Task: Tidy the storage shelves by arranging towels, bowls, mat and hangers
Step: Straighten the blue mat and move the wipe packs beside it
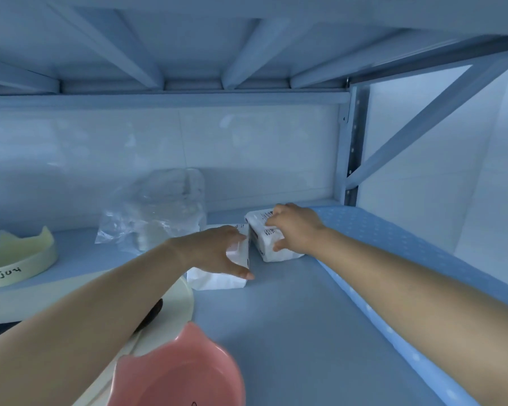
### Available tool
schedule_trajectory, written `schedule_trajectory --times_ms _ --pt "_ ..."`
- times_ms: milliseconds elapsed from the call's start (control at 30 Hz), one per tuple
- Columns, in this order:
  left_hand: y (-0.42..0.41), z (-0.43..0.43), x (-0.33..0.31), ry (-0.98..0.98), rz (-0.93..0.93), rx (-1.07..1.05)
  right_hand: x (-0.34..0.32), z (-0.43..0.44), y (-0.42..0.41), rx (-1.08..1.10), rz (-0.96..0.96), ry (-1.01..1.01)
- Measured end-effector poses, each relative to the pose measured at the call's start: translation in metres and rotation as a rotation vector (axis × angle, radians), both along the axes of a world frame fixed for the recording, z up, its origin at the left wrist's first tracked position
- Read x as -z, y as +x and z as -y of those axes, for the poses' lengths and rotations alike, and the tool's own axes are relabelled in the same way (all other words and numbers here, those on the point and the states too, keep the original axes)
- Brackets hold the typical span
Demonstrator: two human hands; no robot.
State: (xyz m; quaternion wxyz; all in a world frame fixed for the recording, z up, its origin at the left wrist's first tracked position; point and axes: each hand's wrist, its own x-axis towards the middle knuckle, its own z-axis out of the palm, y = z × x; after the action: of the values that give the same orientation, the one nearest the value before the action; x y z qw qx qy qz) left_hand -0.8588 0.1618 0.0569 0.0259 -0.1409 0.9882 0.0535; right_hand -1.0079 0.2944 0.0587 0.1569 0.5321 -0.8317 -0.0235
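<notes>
while the left hand (217, 247) and right hand (294, 227) each clamp fingers on a white towel pack (272, 244) mid-frame, the bowls (176, 373) at lower left look unsorted.

White towel packs (272, 240) — side by side

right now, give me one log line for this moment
left hand: on white pack | right hand: on second white pack | packs: side by side on shelf
</notes>
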Motion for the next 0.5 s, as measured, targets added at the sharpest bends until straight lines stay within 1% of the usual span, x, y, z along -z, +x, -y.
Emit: schedule_trajectory --times_ms 33,100,267,367,500 --pt "0.001 0.003 0.0 0.004 0.013 0.006 0.002 0.001 0.001 0.003 -0.029 -0.034" --pt "-0.001 0.008 0.0 0.024 0.002 0.016 0.003 0.003 0.003 0.028 -0.026 -0.057" --pt "-0.008 0.009 0.007 -0.015 -0.079 0.0 -0.006 0.008 0.005 0.107 0.065 -0.056" --pt "-0.014 0.008 0.01 -0.051 -0.086 -0.007 -0.007 0.017 0.007 0.142 0.112 -0.063" --pt "-0.013 0.01 0.01 -0.014 -0.111 0.004 -0.006 0.038 0.01 0.17 0.191 -0.082"
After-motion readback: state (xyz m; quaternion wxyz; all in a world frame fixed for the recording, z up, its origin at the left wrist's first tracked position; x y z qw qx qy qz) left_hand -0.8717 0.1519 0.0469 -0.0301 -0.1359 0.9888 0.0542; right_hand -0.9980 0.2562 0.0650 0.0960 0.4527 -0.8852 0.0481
